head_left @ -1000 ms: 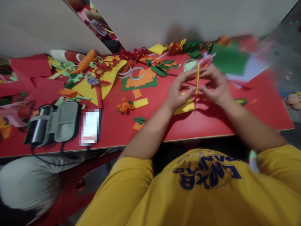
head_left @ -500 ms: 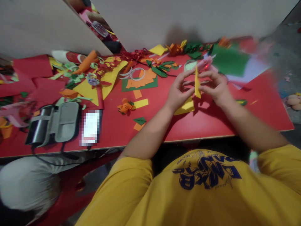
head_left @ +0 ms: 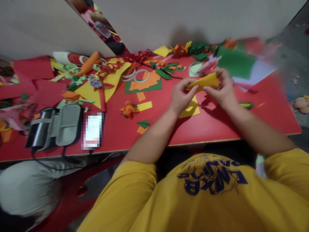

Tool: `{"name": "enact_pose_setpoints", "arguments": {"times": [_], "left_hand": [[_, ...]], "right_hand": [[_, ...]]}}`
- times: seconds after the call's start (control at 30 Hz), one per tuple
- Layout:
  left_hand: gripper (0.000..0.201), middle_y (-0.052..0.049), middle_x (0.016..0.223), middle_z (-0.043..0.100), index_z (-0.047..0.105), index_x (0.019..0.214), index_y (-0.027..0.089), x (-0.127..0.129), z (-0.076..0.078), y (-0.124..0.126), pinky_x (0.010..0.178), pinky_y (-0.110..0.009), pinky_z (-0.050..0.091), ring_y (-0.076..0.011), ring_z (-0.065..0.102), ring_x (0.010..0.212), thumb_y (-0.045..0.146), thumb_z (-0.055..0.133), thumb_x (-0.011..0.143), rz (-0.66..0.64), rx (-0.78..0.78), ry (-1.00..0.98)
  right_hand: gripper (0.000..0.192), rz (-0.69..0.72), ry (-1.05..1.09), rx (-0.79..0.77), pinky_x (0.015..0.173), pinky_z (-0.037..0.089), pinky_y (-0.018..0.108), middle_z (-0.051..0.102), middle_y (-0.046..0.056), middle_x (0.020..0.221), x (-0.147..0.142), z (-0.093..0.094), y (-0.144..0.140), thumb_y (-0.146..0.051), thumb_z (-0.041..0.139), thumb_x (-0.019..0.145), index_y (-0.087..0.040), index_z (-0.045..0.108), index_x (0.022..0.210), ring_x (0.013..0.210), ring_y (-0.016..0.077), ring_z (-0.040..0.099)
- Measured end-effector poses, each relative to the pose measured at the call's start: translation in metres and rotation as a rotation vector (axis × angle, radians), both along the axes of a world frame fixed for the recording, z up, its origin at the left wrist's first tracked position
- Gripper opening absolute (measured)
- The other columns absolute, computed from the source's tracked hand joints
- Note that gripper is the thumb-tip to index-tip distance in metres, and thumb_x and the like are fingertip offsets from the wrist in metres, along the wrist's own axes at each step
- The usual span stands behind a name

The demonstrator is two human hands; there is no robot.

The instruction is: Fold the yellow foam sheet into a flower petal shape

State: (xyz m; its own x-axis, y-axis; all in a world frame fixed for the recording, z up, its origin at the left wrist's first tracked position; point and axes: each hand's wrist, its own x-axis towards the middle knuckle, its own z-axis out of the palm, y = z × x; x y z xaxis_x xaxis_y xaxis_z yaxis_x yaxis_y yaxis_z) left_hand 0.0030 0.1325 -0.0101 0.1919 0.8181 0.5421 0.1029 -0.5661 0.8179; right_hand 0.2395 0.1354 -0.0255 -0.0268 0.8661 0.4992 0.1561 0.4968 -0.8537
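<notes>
- Head view: both hands are raised above the red surface (head_left: 217,129), sharing one yellow paper (head_left: 204,82) between them.
- Left hand (head_left: 180,98) has its grip clamped on the paper's pointed left end, thumb and fingers pinched together.
- Right hand (head_left: 223,90) has its grip closed over the paper's wider right end, fingers curled on top.
- Yellow paper lies nearly level, tilted slightly up toward the right, clear of the surface.
- Just below the hands, a yellow sheet (head_left: 191,110) lies flat on the surface.
- Beyond the hands sit a tape roll (head_left: 194,67) and a green sheet (head_left: 235,61), the latter blurred.
- Left of the hands: an orange paper flower (head_left: 127,109), a small green scrap (head_left: 143,123), an open grey case (head_left: 56,125) and a phone (head_left: 93,130), well apart from the hands.
</notes>
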Motion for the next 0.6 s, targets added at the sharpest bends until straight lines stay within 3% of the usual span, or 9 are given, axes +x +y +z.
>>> {"name": "enact_pose_setpoints", "arguments": {"times": [0.17, 0.37, 0.5, 0.6], "left_hand": [[0.058, -0.007, 0.103, 0.088, 0.089, 0.111, 0.023, -0.006, 0.005, 0.004, 0.071, -0.028, 0.058, -0.0194, 0.079, 0.089, 0.08, 0.084, 0.103, 0.012, -0.068, 0.027], [0.061, -0.008, 0.098, 0.087, 0.087, 0.1, 0.022, -0.004, 0.015, -0.003, 0.075, -0.029, 0.06, -0.02, 0.08, 0.089, 0.083, 0.086, 0.1, 0.02, -0.134, 0.06], [0.065, -0.008, 0.099, 0.087, 0.088, 0.102, 0.023, -0.006, 0.012, 0.003, 0.075, -0.029, 0.061, -0.0203, 0.08, 0.091, 0.088, 0.081, 0.102, 0.047, -0.068, 0.07], [0.069, -0.008, 0.098, 0.087, 0.088, 0.104, 0.023, -0.007, 0.008, 0.007, 0.073, -0.029, 0.061, -0.02, 0.08, 0.089, 0.091, 0.08, 0.101, 0.008, -0.045, 0.046]], "right_hand": [[0.064, -0.056, -0.08, 0.063, 0.099, 0.078, 0.05, 0.083, 0.005, 0.125, 0.007, 0.022, -0.004, -0.092, 0.083, 0.099, -0.034, 0.074, 0.126, 0.119, 0.0299, 0.084], [0.055, -0.06, -0.248, 0.109, 0.097, 0.076, 0.049, 0.087, 0.006, 0.13, 0.006, 0.043, -0.02, -0.076, 0.085, 0.104, -0.033, 0.079, 0.137, 0.113, 0.0296, 0.085], [0.038, -0.09, -0.284, 0.184, 0.08, 0.073, 0.044, 0.09, 0.003, 0.121, 0.005, 0.053, -0.026, -0.068, 0.083, 0.108, -0.035, 0.087, 0.126, 0.095, 0.0238, 0.082], [0.033, -0.114, -0.237, 0.195, 0.078, 0.073, 0.046, 0.089, 0.005, 0.116, 0.005, 0.056, -0.027, -0.067, 0.087, 0.105, -0.037, 0.091, 0.119, 0.093, 0.0263, 0.081]]}}
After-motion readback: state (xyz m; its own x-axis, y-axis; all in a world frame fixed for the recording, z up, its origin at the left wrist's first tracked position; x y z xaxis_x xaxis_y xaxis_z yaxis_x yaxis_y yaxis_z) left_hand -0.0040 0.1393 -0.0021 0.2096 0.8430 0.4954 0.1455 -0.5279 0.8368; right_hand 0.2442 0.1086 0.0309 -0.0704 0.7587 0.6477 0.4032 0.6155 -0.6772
